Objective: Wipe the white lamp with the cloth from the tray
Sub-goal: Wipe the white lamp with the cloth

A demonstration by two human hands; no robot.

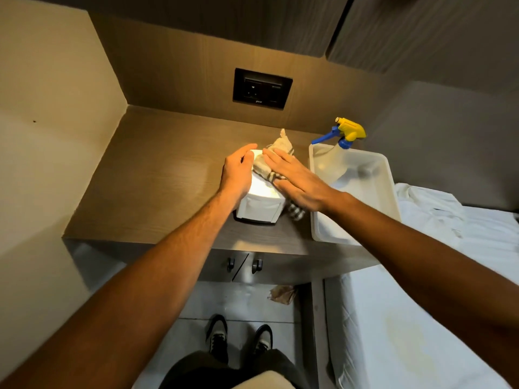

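Observation:
The white lamp (259, 210) is a lit, box-shaped lamp standing on the wooden bedside table (157, 175). My left hand (237, 175) grips the lamp's left side near its top. A beige cloth (278, 148) with dark stripes lies draped over the lamp's top and hangs down its right side. My right hand (297, 179) lies flat on the cloth with fingers stretched out, pressing it against the lamp. The white plastic tray (373, 189) stands just right of the lamp.
A clear spray bottle (341, 147) with a yellow and blue trigger leans in the tray. A black socket panel (261, 88) is set in the back wall. A bed with white sheets (421, 276) lies to the right. Two cabinet knobs (243, 264) sit below the table's front edge.

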